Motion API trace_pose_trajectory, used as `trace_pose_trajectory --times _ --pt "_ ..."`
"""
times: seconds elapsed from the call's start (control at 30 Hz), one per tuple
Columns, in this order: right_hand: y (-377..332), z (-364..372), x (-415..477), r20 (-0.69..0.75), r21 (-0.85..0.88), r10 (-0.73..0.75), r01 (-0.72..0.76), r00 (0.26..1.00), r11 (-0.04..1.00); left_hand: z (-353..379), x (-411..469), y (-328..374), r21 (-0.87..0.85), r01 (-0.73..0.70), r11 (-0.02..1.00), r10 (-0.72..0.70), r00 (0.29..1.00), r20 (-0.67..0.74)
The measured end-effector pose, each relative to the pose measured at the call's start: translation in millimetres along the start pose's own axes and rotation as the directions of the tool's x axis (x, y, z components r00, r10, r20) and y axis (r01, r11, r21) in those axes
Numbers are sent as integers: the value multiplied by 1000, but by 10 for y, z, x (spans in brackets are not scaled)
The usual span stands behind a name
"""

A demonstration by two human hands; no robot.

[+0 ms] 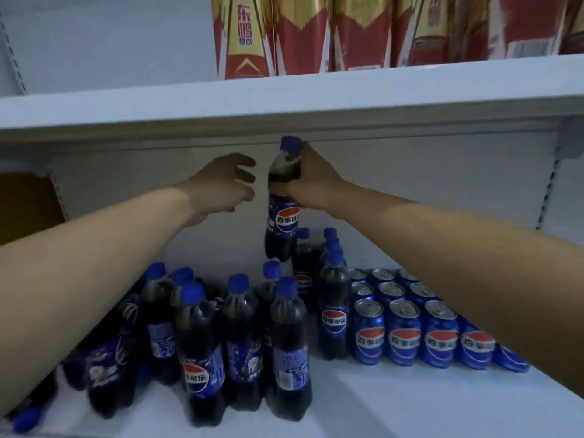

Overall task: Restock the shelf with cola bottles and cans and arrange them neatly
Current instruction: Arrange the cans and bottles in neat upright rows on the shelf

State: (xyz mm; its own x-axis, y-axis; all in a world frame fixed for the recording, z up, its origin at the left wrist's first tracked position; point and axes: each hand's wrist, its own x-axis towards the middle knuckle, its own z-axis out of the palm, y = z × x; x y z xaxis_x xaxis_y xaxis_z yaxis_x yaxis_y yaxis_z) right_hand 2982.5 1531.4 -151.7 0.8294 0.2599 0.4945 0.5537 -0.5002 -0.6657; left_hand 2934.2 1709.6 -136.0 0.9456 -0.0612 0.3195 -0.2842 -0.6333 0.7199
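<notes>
My right hand grips a cola bottle with a blue cap by its upper body and holds it upright in the air above the back of the white shelf. Just left of that bottle, my left hand hovers with loosely curled fingers and holds nothing. Below, several cola bottles stand in a loose cluster at the left and centre. A straight row of bottles runs front to back beside them. Blue cola cans sit in neat rows at the right.
An upper shelf board hangs close above the held bottle's cap and carries red-and-gold cartons. A brown cardboard box stands at the far left. Bottles at the lower left lie tilted or fallen. Bare shelf surface shows at the front right.
</notes>
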Motion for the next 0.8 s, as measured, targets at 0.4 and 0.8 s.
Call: trace_pose_trajectory --times 0.4,0.8 --pt "37 -232 176 114 201 133 -154 985 967 459 446 -389 23 -61 998 50 946 322" --pt "536 16 382 326 -507 61 120 943 853 393 709 -685 429 -152 890 -87 869 488"
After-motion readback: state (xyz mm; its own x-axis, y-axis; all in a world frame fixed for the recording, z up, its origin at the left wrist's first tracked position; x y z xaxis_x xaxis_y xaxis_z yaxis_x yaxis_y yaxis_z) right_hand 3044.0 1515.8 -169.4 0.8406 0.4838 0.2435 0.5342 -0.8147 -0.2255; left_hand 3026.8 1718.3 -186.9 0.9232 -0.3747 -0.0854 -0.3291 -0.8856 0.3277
